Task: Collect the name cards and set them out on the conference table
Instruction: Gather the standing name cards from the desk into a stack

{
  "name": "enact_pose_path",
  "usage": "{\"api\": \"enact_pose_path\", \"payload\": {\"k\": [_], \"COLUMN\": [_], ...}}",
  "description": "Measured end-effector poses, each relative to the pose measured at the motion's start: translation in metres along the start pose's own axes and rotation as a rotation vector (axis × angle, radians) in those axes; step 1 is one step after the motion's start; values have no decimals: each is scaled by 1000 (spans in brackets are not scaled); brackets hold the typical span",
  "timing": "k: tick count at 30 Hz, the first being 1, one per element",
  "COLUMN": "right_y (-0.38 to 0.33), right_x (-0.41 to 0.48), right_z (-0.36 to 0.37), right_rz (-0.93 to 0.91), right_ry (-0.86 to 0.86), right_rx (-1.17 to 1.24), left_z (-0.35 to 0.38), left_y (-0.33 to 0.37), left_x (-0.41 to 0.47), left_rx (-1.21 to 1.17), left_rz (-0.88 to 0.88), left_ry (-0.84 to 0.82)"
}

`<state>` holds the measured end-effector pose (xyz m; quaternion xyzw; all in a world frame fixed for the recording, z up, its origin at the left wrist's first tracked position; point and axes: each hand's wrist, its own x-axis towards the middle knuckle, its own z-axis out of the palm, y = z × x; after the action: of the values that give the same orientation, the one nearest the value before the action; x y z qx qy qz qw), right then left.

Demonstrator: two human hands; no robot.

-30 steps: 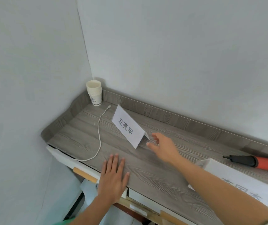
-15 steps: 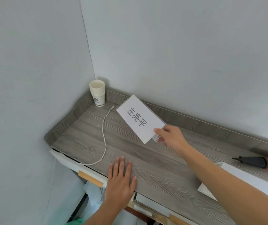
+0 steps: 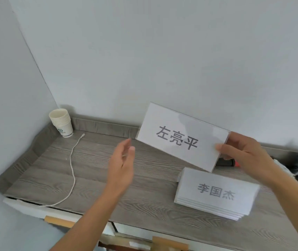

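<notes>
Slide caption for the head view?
Right hand holds a name card above the card stack on a grey counter; open left hand hovers beside it.

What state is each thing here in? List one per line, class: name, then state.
Held name card: in the air, tilted, printed face toward the camera.
Right hand: pinches that card's right edge.
Left hand: open, raised, holding nothing.
Stack of name cards: flat on the counter, face up.
Paper cups: nested, upright in the corner.
White cable: loose on the counter, connector end unplugged.
</notes>
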<state>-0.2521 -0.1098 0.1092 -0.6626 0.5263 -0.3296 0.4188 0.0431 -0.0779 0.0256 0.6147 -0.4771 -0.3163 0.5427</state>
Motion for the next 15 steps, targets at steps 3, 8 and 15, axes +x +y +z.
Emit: {"api": "enact_pose_path", "payload": {"k": [3, 8, 15], "right_y": [24, 79, 142], "right_x": [-27, -57, -73], "right_z": [-30, -58, -56], "right_rz": [-15, 31, 99], "right_ry": [31, 72, 45], "right_rx": [6, -21, -19], "left_z": [34, 87, 117], "left_y": [29, 31, 1], "left_x": [-7, -39, -81], "left_rx": [-75, -8, 344], "left_rz": [35, 62, 66], "left_ry": [-171, -371, -405]}}
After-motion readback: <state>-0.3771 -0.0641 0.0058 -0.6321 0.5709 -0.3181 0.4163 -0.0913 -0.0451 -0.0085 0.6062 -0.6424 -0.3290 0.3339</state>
